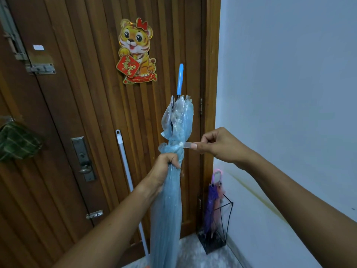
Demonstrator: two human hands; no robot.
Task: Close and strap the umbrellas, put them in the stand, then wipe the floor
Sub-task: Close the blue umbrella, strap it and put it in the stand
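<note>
2 hands work on the folded blue umbrella [167, 206], upright before the door [87, 122]. The left hand [164, 168] grips its bunched canopy, and the right hand [218, 146] pinches its clear strap [186, 145]. The wire stand [212, 246] nearby holds a purple umbrella [210, 206].

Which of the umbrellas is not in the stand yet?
The light blue umbrella, gripped by the left hand; the purple umbrella and the pink umbrella sit in the stand.

Bare left hand [165, 165], bare right hand [219, 146], bare forearms [117, 217], short fingernails [193, 146]
</note>
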